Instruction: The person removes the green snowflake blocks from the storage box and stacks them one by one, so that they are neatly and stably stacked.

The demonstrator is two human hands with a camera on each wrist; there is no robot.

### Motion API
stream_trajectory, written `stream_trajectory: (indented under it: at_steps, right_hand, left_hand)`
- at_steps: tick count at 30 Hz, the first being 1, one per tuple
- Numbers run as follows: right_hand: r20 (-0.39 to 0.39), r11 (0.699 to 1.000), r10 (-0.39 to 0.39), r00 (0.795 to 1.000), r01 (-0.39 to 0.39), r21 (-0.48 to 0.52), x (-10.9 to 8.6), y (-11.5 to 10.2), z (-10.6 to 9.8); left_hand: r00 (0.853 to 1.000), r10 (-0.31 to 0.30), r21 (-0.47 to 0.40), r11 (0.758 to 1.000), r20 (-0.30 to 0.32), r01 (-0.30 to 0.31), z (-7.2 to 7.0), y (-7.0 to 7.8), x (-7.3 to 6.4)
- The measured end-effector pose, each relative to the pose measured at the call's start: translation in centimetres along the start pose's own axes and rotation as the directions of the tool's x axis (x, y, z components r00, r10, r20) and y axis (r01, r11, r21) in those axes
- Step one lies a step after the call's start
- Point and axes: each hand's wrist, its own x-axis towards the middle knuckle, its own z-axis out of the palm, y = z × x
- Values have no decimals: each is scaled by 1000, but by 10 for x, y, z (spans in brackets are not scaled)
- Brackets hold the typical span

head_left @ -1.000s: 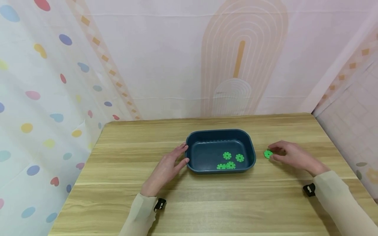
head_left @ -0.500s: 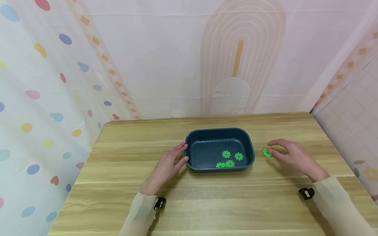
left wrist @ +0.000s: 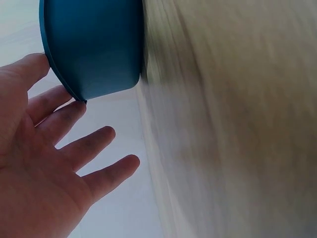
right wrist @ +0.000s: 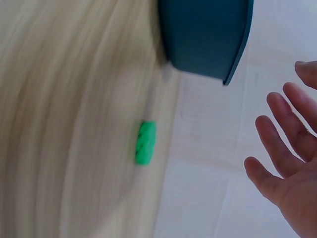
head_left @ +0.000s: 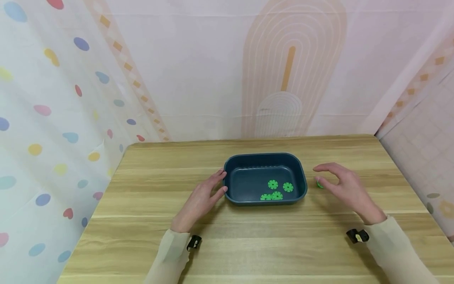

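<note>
A dark blue rectangular tray (head_left: 244,202) stands on the table with several green notched discs (head_left: 288,187) lying in its front right part. My left hand (head_left: 198,203) touches the tray's left rim with thumb and fingertips, its fingers spread, as the left wrist view shows at the tray (left wrist: 94,44). Right of the tray, my right hand (head_left: 345,189) hovers with thumb and fingers apart and holds nothing. Below it a green disc (right wrist: 145,143) lies on the table, apart from the fingers in the right wrist view; the thumb covers most of it in the head view.
The wooden table (head_left: 248,244) reaches back to a patterned curtain (head_left: 198,79) behind and at the left. A dark strap with a small device (head_left: 357,236) sits at the right wrist, and a similar one (head_left: 194,242) at the left.
My right hand has drawn its fingers off the green disc, opened and shifted slightly left over it. The disc stays on the table. The left hand keeps its place at the tray.
</note>
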Motion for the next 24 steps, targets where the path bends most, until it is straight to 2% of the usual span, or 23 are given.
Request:
stream_trajectory:
  at_steps: [5, 14, 24]
  right_hand:
    - [-22, 1000, -22, 1000, 23, 21, 3, -10, 7]
    - [1, 998, -56, 998, 56, 23, 7, -25, 17]
    - [96, 996, -71, 993, 65, 67, 14, -37, 28]
  left_hand:
    - [1000, -8, -4, 1000, 6, 8, 0, 0, 1]
    - [1000, -16, 1, 1000, 9, 16, -1, 2, 0]
    - [1000, -24, -1, 1000, 13, 24, 0, 1, 0]
